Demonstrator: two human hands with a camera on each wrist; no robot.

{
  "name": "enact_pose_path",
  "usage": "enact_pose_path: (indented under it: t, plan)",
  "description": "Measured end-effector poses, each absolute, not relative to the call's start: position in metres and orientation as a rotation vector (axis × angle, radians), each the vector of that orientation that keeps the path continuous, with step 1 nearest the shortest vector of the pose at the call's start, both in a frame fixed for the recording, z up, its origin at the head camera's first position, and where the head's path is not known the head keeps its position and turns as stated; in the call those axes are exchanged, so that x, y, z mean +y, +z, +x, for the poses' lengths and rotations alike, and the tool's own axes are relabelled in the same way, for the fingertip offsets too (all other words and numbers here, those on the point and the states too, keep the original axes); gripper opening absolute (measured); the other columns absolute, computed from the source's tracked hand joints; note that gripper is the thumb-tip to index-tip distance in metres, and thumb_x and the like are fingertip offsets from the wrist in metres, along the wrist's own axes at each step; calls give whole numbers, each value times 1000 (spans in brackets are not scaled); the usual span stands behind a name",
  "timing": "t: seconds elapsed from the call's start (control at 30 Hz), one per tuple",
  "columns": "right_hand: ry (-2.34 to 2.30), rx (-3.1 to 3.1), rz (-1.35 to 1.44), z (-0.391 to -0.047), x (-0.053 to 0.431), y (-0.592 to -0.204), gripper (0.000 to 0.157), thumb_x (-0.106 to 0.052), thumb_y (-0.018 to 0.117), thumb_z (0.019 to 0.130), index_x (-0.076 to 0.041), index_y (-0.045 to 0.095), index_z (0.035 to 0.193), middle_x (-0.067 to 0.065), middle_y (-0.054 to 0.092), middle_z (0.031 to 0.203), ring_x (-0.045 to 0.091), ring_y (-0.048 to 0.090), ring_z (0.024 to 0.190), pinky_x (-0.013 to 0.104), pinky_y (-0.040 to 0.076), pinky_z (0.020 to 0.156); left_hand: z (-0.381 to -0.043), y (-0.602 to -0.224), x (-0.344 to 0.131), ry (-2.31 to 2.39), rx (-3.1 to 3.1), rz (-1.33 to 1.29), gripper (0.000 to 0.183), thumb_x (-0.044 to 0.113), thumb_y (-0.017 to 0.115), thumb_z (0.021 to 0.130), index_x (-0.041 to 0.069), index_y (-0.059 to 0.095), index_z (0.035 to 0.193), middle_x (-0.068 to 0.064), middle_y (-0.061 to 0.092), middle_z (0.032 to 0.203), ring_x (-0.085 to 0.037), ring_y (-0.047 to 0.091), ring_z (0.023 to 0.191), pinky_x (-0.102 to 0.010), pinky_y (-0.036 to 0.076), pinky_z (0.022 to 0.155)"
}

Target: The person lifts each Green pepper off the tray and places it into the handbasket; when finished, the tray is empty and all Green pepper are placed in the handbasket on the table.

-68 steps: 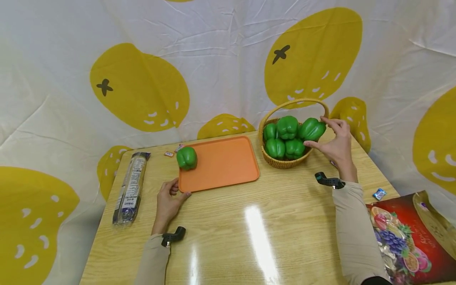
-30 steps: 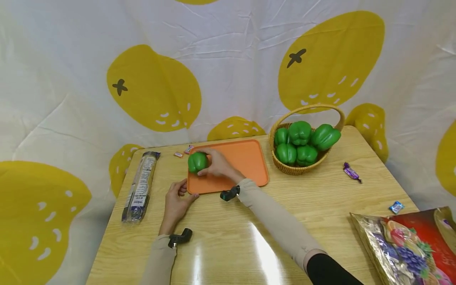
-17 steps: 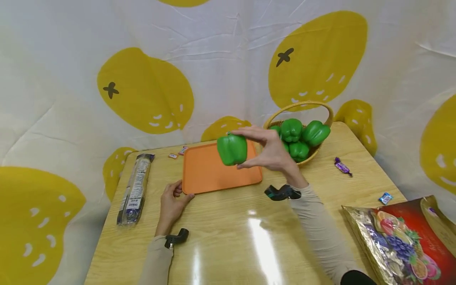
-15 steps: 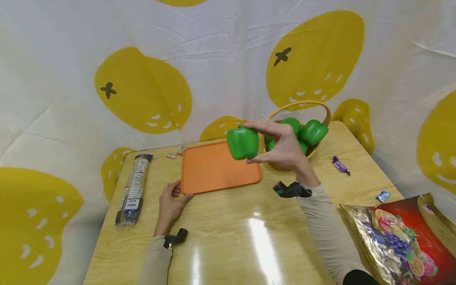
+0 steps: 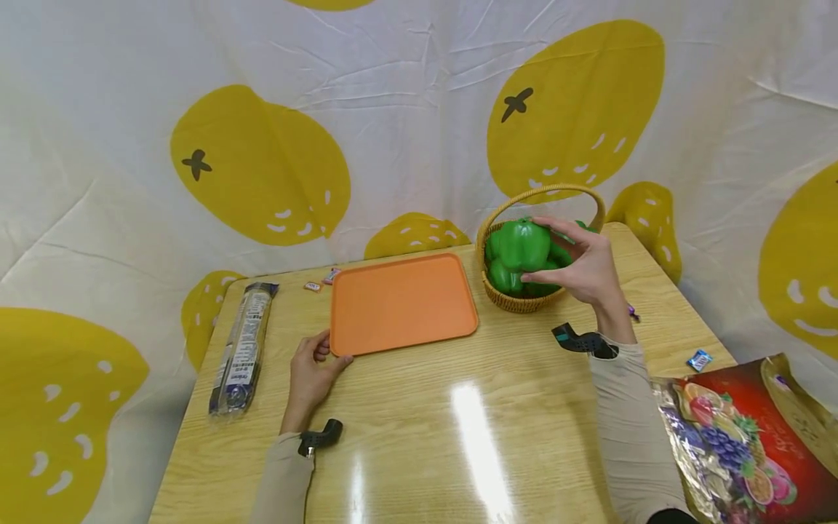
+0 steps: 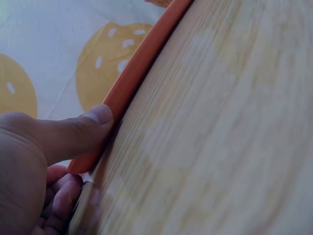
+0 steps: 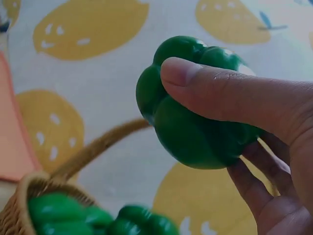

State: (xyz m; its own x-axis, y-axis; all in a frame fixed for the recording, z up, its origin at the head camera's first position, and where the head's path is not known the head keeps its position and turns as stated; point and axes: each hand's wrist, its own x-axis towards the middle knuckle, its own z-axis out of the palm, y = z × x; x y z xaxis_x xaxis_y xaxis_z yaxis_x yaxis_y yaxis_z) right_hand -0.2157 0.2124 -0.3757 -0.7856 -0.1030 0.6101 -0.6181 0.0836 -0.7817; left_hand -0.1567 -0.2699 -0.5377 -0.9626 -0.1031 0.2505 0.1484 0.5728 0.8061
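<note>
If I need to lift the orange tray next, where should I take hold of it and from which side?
Take the orange tray by its raised rim at the near-left corner, coming in from the table's front edge. The left hand already rests there, thumb pressed against the rim. The tray lies flat with nothing on it, and the rim is the only part that stands up. A second grip on the opposite rim would probably steady it.
</note>
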Motion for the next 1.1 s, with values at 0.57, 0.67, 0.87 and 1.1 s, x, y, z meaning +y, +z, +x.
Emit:
enact_pose_path:
  t: [0.57, 0.67, 0.87, 1.1]
  plan:
    - [1106, -2401, 508, -231, 228, -438, 91, -16, 101, 45, -25, 67, 129, 7, 65, 129, 32, 57, 122, 52, 44, 101, -157, -539, -269, -1333, -2533, -13, 70, 15, 89, 74, -2, 58, 134, -12, 58, 107, -20, 53, 90, -19, 41, 75]
    - [1079, -2411, 524, -232, 227, -440, 91, -17, 102, 45, -23, 67, 129, 7, 65, 130, 32, 55, 124, 54, 42, 103, -158, -540, -270, -1339, -2534, -9, 70, 16, 89, 73, -2, 58, 134, -12, 58, 107, -20, 53, 91, -19, 42, 76]
    - [1055, -2428, 562, -231, 228, -440, 96, -21, 102, 46, -24, 63, 133, 5, 61, 135, 32, 51, 129, 57, 39, 106, -158, -540, -270, -1347, -2532, -14, 70, 16, 89, 73, -2, 58, 133, -12, 58, 107, -20, 53, 91, -20, 42, 76]
    - [1088, -2455, 581, -224, 230, -429, 110, -24, 102, 48, -25, 51, 145, 5, 51, 146, 36, 44, 135, 63, 35, 106, -155, -538, -274, -1364, -2577, -10, 71, 20, 88, 76, 0, 56, 136, -12, 58, 109, -20, 53, 94, -22, 43, 79]
